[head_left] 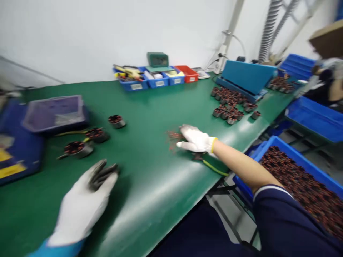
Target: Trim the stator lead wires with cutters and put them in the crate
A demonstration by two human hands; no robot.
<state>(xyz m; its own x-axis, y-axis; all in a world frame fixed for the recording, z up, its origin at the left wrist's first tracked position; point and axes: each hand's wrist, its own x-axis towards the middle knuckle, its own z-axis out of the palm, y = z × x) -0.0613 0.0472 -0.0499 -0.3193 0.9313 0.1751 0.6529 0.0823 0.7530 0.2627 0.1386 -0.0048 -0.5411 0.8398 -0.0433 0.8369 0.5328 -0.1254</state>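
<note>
On the green table (150, 114), the right hand (195, 139) lies flat beside one scatter of wire scraps (173, 135), gripping nothing visible; the left hand (85, 196), half-curled, shows no hold, near three wound cores (77, 148). Three blue bins (135, 86) and one red bin (190, 75) stand behind.

Labels in sight, lettering unreadable

No text can be read. Three blue bins (126, 86) at the back of the desk (150, 114) each carry a white label (136, 86) with blurred dark marks; the red bin (187, 75) beside them has a small pale one. Two yellow patches (12, 170) on the blue case (32, 153) at far left are too blurred to read.
</note>
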